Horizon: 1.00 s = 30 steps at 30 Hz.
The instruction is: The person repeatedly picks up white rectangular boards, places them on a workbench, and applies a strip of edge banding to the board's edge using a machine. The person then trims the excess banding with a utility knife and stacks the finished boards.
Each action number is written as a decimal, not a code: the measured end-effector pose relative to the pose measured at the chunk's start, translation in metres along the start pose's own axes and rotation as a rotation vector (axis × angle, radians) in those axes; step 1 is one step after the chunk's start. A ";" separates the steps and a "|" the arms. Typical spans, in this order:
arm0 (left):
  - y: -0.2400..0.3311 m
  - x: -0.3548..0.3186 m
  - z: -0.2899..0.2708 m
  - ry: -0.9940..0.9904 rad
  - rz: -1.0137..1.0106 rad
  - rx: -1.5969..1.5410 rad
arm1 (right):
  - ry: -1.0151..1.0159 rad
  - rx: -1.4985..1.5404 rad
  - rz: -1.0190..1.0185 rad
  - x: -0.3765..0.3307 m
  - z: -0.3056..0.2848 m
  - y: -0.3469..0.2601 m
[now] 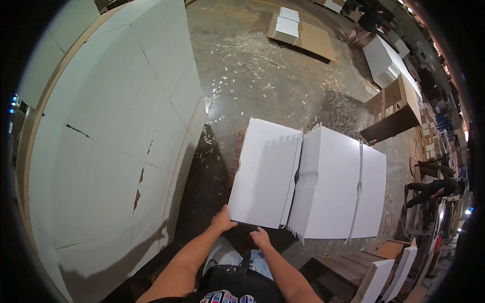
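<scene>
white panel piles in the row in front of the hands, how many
3, side by side: the leftmost pile by the left hand, the middle pile, and the rightmost pile. Panels lower down are partly hidden.

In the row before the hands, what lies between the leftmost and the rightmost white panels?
A middle stack of white panels, its left side showing many edges, in the head view.

Workshop or factory hall. Concrete floor [230,15], pale scraps [252,50] strewn toward 12 o'clock. White panels [336,182] stacked in bulk, centre to 4 o'clock; similar stack [379,54] at 2. Worker [429,191] in dark clothes just past 3 o'clock, another person [371,21] between 1 and 2. Lamps [466,135] near 3 o'clock rim.
</scene>
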State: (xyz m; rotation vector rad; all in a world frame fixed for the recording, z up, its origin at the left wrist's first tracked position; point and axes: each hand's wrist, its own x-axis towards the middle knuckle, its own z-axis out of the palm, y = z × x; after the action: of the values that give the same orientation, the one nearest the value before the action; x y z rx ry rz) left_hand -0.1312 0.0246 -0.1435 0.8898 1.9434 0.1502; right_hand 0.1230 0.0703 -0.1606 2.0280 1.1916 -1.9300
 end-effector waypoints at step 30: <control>0.036 0.034 0.011 0.182 0.014 0.289 | 0.076 0.819 0.145 0.056 -0.042 -0.013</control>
State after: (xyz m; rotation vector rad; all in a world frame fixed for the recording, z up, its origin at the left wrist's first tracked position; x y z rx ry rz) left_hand -0.1128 0.0693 -0.1583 1.1106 2.1643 -0.0451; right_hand 0.1431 0.1285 -0.1969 2.4362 0.2171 -2.5353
